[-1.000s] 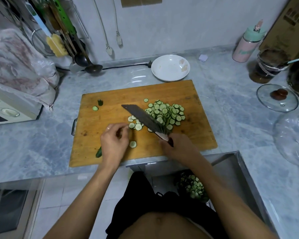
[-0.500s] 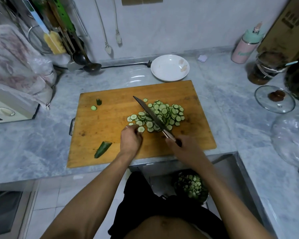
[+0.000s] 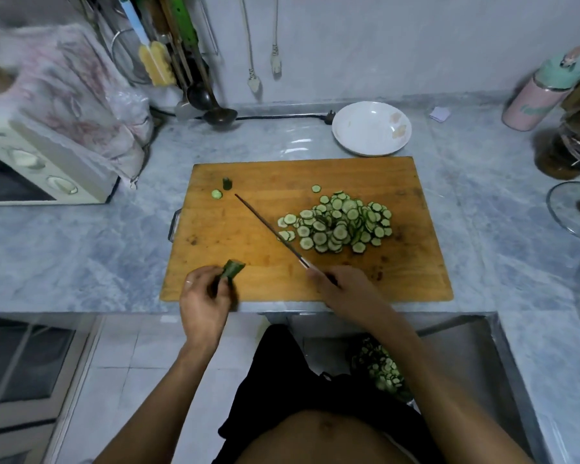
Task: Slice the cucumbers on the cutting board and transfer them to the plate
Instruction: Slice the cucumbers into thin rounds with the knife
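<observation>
A wooden cutting board lies on the marble counter. A heap of thin cucumber slices covers its right middle. My right hand grips the handle of a knife, whose blade runs on edge toward the board's far left, just left of the heap. At the board's near left edge my left hand holds a short cucumber end piece. One loose slice and a small stem stub lie at the far left. A white plate stands behind the board.
A toaster oven under a cloth stands at left. Ladles and utensils hang at the back wall. A pink bottle, a dark jar and a glass lid crowd the right. A bowl of cucumber slices sits in the sink below.
My left hand left the slices, moved left and picked up the cucumber end piece from the board. The knife blade swung left, away from the heap, which is now gathered together.
</observation>
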A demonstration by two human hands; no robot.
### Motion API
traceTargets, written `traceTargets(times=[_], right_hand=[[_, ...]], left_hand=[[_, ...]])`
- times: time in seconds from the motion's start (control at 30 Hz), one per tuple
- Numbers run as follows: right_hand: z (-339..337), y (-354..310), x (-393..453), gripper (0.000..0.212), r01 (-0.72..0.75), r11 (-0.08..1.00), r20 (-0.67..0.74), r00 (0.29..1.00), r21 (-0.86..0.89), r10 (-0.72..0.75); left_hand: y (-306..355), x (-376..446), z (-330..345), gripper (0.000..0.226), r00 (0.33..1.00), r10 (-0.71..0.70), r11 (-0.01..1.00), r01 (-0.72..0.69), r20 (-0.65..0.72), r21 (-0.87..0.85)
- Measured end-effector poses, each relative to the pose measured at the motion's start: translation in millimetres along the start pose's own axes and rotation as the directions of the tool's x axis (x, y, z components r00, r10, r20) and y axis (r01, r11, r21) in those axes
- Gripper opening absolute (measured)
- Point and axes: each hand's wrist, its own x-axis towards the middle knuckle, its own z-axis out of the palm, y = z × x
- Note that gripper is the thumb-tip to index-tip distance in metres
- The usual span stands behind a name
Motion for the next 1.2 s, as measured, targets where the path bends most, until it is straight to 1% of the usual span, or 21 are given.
traceTargets(times=[0.13, 0.23, 0.33, 0.5, 0.6, 0.77, 0.97, 1.2], right_hand=[[17, -8, 11, 0.058, 0.004, 0.999, 0.097, 0.995, -0.044, 0.001], [22, -19, 10, 0.055, 0.042, 0.997, 0.145, 0.989, -0.065, -0.032], [23, -27, 5, 0.055, 0.079, 0.991, 0.160, 0.985, -0.107, -0.061], [26, -37, -5, 0.058, 0.162, 0.975, 0.191, 0.973, -0.153, -0.131], [29, -40, -11, 0.058, 0.168, 0.974, 0.213, 0.968, -0.151, -0.134], [36, -43, -17, 0.055, 0.146, 0.979, 0.213, 0.971, -0.145, -0.113], [37, -46, -16, 0.053, 0.106, 0.983, 0.207, 0.976, -0.150, -0.073], [38, -50, -17, 0.053, 0.115, 0.980, 0.198, 0.977, -0.160, -0.082]], left_hand=[[-7, 1, 2, 0.025, 0.998, -0.031, 0.999, 0.033, 0.062, -0.031], [2, 5, 11, 0.027, 0.997, -0.067, 0.995, 0.070, 0.044, -0.067], [5, 4, 18, 0.026, 0.995, -0.094, 0.991, 0.096, 0.021, -0.098], [-1, -4, 26, 0.018, 1.000, -0.001, 1.000, 0.001, 0.006, -0.018], [-4, -7, 25, 0.015, 0.999, 0.037, 0.997, -0.040, 0.039, 0.066], [-2, -8, 20, 0.021, 0.998, 0.021, 0.988, -0.029, 0.055, 0.151], [3, -7, 18, 0.013, 0.999, 0.024, 0.985, -0.030, 0.041, 0.170], [9, -8, 16, 0.012, 0.999, 0.016, 0.980, -0.026, 0.048, 0.198]])
